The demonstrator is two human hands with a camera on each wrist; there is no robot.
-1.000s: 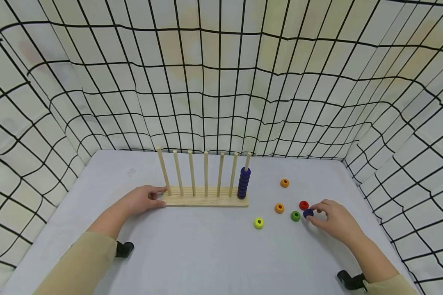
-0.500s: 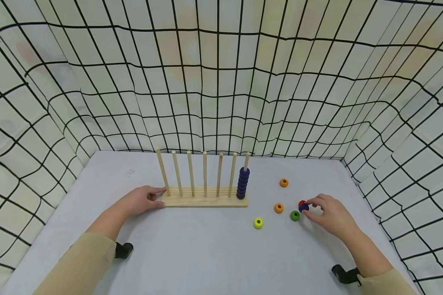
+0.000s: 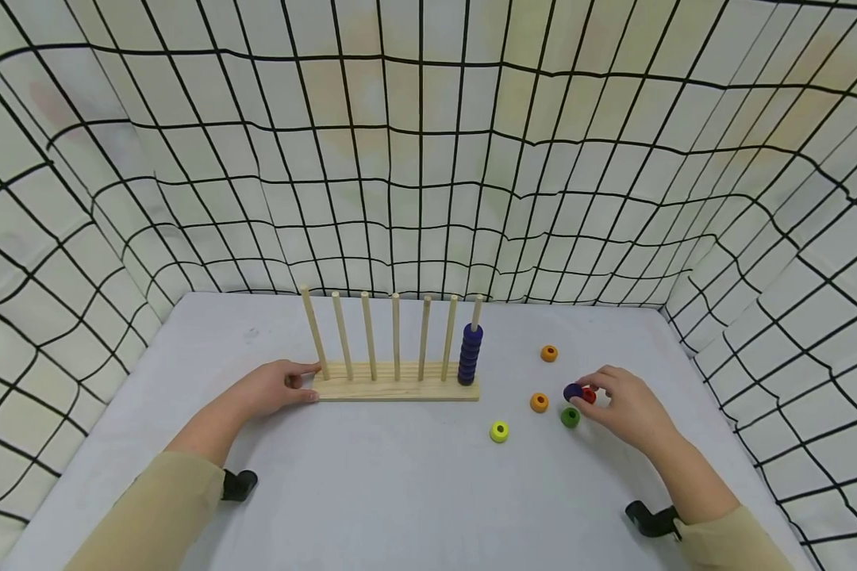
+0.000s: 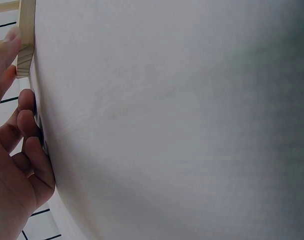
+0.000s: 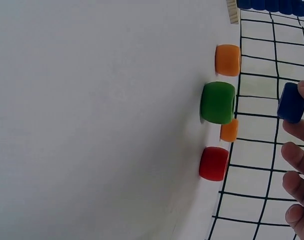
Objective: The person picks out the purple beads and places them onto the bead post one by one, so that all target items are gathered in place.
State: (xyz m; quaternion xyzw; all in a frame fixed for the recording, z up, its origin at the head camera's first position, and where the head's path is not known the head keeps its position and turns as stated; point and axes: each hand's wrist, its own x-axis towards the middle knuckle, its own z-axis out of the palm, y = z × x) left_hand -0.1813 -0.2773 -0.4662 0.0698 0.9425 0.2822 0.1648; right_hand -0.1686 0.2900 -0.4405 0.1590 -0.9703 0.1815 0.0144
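In the head view a wooden peg rack (image 3: 400,388) with a row of upright pegs stands at the middle of the table. Its rightmost peg carries a stack of dark blue beads (image 3: 470,355). My left hand (image 3: 274,388) grips the rack's left end between thumb and fingers, also seen on the wooden base (image 4: 26,45) in the left wrist view. My right hand (image 3: 632,408) pinches a dark blue bead (image 5: 292,103) between thumb and index finger, raised off the table. Close by it lie a red bead (image 5: 214,163) and a green bead (image 5: 218,102).
Two orange beads (image 3: 549,354) and a yellow bead (image 3: 499,431) lie on the white tabletop (image 3: 400,492), right of the rack. Black netting (image 3: 423,159) over pale walls rises behind the table and on both sides.
My right hand has lifted the dark blue bead from beside the green and red beads and carried it leftward, past the red bead. My left hand stays on the rack's end.
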